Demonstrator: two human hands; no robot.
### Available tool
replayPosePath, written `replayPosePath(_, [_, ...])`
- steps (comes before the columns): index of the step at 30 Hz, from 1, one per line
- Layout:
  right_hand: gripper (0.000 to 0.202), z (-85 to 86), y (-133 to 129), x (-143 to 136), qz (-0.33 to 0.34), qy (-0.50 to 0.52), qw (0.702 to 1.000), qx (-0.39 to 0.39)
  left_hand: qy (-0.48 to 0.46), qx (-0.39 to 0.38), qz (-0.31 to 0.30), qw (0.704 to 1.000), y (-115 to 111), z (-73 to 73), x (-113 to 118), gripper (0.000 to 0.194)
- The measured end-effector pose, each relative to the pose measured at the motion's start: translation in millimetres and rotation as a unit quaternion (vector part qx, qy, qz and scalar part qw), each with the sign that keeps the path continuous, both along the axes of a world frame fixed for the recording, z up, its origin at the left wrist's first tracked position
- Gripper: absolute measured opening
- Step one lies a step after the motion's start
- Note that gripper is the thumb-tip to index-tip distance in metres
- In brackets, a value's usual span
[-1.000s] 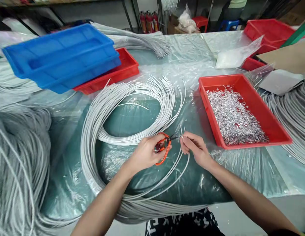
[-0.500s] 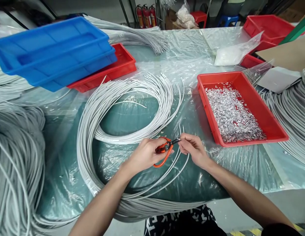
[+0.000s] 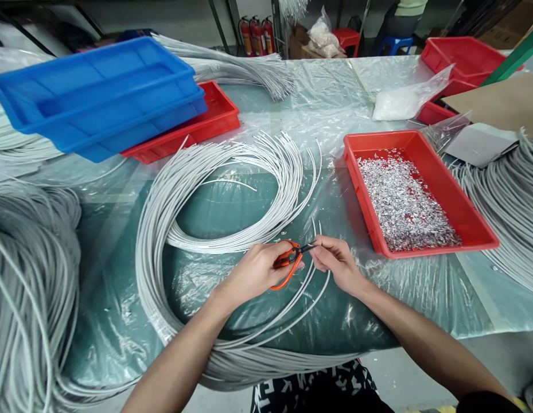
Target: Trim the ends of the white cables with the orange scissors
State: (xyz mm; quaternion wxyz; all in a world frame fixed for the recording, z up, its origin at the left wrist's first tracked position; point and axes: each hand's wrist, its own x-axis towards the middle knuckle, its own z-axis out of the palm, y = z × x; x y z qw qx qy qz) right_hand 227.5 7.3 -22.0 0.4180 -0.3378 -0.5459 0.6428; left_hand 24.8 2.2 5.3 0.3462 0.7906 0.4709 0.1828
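My left hand [image 3: 258, 268] is wrapped round the orange-handled snips [image 3: 295, 252], whose dark blades point right. The blade tips reach the fingertips of my right hand [image 3: 340, 263]. That hand is pinched on the end of a thin white cable [image 3: 321, 293]; the tip itself is mostly hidden by fingers and blades. A couple of other loose cable ends stand up just behind the fingers. These strands curve back to the large coil of white cables [image 3: 152, 246], which lies on the plastic-covered table [image 3: 115, 321] left of and in front of my hands.
On the right stands a red tray [image 3: 481, 235] holding many small shiny metal pieces [image 3: 408, 206]. Blue bins [image 3: 98, 92] rest on another red tray [image 3: 221, 115] at the back left. Grey cable bundles [image 3: 29, 287] lie along the left. A bag of white pieces [image 3: 393, 103] sits behind.
The camera view has tilted up slightly, so the background sits a little lower. Both hands, the snips and the cable look almost unmoved.
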Motion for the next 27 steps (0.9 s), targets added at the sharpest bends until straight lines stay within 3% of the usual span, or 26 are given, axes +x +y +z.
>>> replayPosePath(19, [0.041,2.4,-1.7,0.4,0.05,0.041,0.997,-0.043,0.0,0.002,-0.015,1.0,0.5,2.1,-3.8,0.023])
replayPosePath(27, [0.034,7.7,3.2,5.5,0.077,0.089,0.987,-0.108,-0.003,-0.004,-0.002,1.0,2.5,2.0,-6.6,0.024])
